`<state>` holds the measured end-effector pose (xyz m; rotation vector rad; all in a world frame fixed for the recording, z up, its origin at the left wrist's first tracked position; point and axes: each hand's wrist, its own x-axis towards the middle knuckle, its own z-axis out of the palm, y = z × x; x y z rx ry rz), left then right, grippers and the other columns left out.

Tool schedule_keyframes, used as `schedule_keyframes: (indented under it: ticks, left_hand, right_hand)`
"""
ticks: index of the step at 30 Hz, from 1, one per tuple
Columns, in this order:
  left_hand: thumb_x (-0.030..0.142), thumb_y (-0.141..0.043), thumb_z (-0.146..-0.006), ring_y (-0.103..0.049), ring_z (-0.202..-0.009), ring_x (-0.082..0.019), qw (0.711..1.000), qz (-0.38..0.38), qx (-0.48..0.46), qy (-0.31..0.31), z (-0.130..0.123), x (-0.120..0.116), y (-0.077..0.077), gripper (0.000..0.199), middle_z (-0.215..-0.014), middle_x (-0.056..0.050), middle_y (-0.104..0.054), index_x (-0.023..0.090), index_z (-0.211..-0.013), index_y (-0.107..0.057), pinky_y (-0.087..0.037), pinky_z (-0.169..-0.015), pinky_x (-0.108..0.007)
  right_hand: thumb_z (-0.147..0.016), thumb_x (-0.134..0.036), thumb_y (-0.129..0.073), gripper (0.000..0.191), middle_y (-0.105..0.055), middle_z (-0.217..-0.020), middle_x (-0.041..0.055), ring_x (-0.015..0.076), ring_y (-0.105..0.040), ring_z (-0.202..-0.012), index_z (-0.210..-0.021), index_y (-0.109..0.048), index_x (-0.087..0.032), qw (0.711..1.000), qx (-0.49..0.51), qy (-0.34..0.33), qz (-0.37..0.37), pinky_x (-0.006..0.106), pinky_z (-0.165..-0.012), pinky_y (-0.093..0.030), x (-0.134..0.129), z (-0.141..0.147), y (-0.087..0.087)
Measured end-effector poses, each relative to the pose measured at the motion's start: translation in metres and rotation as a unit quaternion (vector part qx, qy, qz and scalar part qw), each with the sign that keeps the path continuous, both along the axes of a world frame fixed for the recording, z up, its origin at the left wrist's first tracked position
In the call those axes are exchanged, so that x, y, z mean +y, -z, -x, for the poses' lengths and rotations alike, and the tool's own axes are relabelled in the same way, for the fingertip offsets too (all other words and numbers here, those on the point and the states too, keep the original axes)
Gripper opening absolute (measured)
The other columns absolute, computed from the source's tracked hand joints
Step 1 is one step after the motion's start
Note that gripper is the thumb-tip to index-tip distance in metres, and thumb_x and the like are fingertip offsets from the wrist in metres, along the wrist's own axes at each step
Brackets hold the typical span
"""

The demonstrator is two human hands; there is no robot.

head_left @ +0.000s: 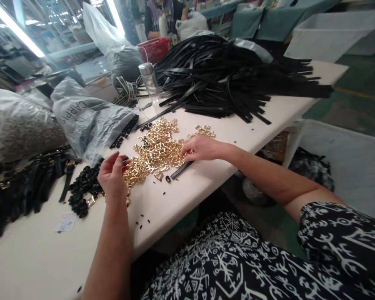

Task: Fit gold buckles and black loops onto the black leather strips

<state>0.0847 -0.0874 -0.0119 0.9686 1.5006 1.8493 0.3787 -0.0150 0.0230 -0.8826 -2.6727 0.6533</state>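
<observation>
A heap of gold metal buckles (pixel 158 146) lies spread over the white table (pixel 181 200). At the right edge of the heap is my right hand (pixel 203 148), its fingers curled down among the buckles; what they pinch, if anything, is hidden. A short black strap (pixel 181 170) lies just below those fingers, with a small black loop (pixel 168 179) beside its end. My left hand (pixel 113 173) hovers at the heap's left side, thumb and fingers bent towards each other. Something small and dark shows near its fingertips, too unclear to name. Left of it sits a pile of black loops (pixel 84 187).
Long black straps (pixel 212 75) cover the table's far side, near a glass bottle (pixel 150 83). Grey plastic bags (pixel 87 116) and finished-looking black straps (pixel 34 179) lie left. A red basket (pixel 154 49) and another person (pixel 165 21) are behind. White bins (pixel 334 35) stand right.
</observation>
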Motion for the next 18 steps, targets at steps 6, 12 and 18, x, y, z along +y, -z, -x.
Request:
schedule_keyframes:
  ticks: [6,12,18]
  left_hand:
    - [0.030,-0.070,-0.073,-0.067,-0.062,-0.009,1.000,-0.001,0.007,0.016,-0.005,-0.003,0.000,0.025,-0.084,-0.003,-0.071,0.017,-0.094,-0.069,-0.049,-0.055,-0.017]
    - [0.031,-0.071,-0.074,-0.067,-0.064,-0.010,0.998,0.008,0.033,0.050,-0.010,-0.006,0.003,0.027,-0.084,-0.004,-0.072,0.016,-0.096,-0.070,-0.050,-0.059,-0.020]
    - [0.037,-0.071,-0.075,-0.068,-0.069,-0.013,0.994,0.031,0.055,0.092,-0.015,-0.010,0.003,0.029,-0.086,-0.006,-0.072,0.016,-0.096,-0.071,-0.051,-0.062,-0.022]
  right_hand:
    - [-0.079,-0.020,-0.067,0.015,-0.067,-0.105,0.0047,0.0187,-0.059,-0.094,-0.093,-0.071,-0.022,0.994,-0.045,0.053,-0.083,0.029,-0.078,-0.042,-0.011,-0.030,0.032]
    - [-0.080,-0.020,-0.064,0.011,-0.066,-0.098,0.0058,0.0188,-0.058,-0.091,-0.089,-0.069,-0.020,0.993,-0.026,0.076,-0.091,0.028,-0.078,-0.042,-0.012,-0.026,0.041]
    - [-0.078,-0.022,-0.062,0.011,-0.067,-0.089,0.0036,0.0160,-0.059,-0.081,-0.088,-0.066,-0.018,0.990,0.049,0.112,-0.063,0.027,-0.074,-0.042,-0.013,-0.025,0.034]
